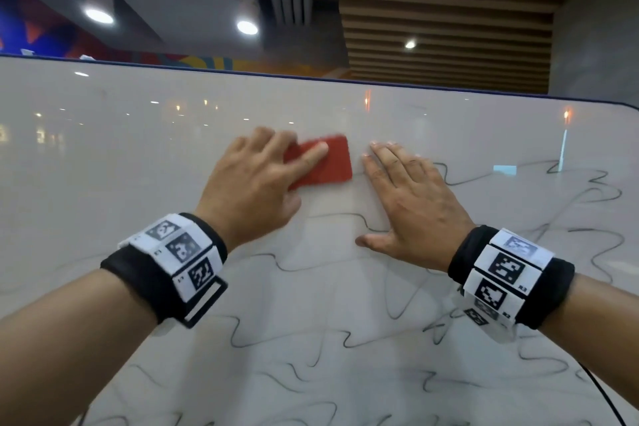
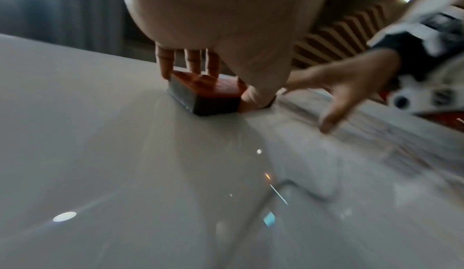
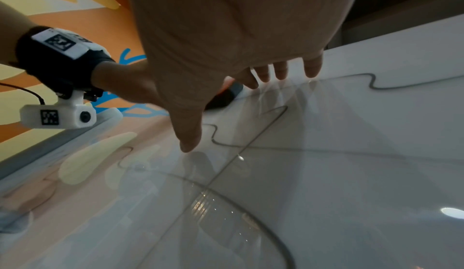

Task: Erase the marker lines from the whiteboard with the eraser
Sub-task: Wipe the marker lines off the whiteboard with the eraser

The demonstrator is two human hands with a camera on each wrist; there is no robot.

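Note:
A red eraser [image 1: 332,166] lies flat on the white whiteboard [image 1: 155,156], near its upper middle. My left hand [image 1: 287,172] grips it, fingers over the top and far edge, thumb at the near side. In the left wrist view the eraser [image 2: 200,94] shows its grey felt on the board [image 2: 100,144], under the left hand [image 2: 226,25]. My right hand [image 1: 408,197] presses flat on the board just right of the eraser, fingers straight and spread; it also shows as the right hand [image 3: 213,64] and the right hand [image 2: 346,88]. Black wavy marker lines [image 1: 345,339] cover the lower and right board; the marker line [image 3: 371,82] runs by my fingertips.
The board's dark blue top rim [image 1: 311,76] runs across the view. A light-blue patch [image 1: 505,169] and a pale strip [image 1: 563,149] sit at the right of the board. A black cable [image 1: 605,398] hangs at the lower right. The upper left board shows only lamp reflections.

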